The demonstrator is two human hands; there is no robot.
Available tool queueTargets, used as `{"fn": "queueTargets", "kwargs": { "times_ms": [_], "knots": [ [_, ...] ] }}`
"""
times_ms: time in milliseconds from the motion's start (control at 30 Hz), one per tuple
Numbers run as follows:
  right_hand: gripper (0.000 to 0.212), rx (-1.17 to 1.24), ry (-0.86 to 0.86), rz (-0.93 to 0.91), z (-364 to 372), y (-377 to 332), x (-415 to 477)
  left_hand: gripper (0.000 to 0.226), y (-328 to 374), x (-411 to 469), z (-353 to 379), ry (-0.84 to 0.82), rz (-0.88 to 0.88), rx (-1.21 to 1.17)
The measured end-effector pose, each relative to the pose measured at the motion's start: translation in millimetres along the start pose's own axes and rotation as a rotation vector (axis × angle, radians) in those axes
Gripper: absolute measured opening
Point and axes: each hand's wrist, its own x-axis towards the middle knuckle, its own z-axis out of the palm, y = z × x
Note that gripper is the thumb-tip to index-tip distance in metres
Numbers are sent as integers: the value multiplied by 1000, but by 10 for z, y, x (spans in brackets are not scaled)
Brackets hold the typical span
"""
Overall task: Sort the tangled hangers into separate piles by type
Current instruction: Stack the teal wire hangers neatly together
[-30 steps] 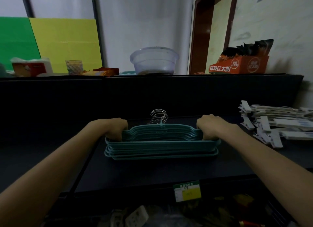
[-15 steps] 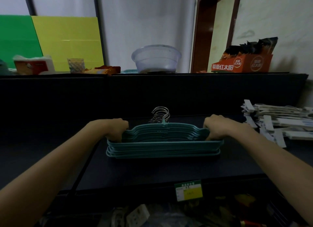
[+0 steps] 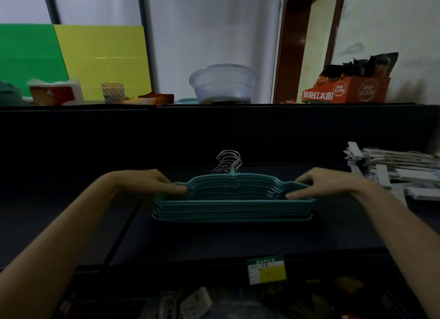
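Observation:
A neat stack of several teal plastic hangers (image 3: 233,207) lies flat on the dark shelf (image 3: 214,237), their metal hooks (image 3: 228,162) bunched together and pointing away from me. My left hand (image 3: 152,182) is at the stack's left shoulder with its fingers stretched out and the tips touching the hangers. At the right shoulder is my right hand (image 3: 319,182), fingers spread and the tips resting on the top hangers. Neither hand is closed around the stack. A pile of white clip hangers (image 3: 390,168) lies on the shelf at the far right.
A dark back panel (image 3: 214,133) rises behind the shelf. On top of it stand a clear plastic bowl (image 3: 223,83), an orange snack box (image 3: 345,90), a glass (image 3: 113,92) and a tissue pack (image 3: 56,92). A green-yellow price tag (image 3: 266,270) marks the shelf's front edge.
Both hands have loosened from closed fists gripping the stack's ends to outstretched fingers that only touch them. The teal stack now rests squared up on the shelf.

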Motion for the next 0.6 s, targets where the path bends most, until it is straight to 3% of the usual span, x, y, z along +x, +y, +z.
{"fn": "queueTargets", "kwargs": {
  "times_ms": [33,100,167,233,400,600],
  "knots": [
    [70,153,10,-20,44,37,-72,67,-93,-19,20,-33,17,-265],
    [84,585,89,-5,210,136,-110,75,-196,-19,162,54,22,-644],
    [76,953,189,28,416,130,-93,72,-227,45,354,208,9,-908],
    [65,1176,285,55,572,68,-56,70,-183,79,527,344,26,-1121],
    [67,1392,410,81,671,-50,-66,74,-119,121,681,539,80,-1250],
    [68,1454,422,74,698,-65,-103,82,-47,155,707,595,127,-1277]
  ]
}}
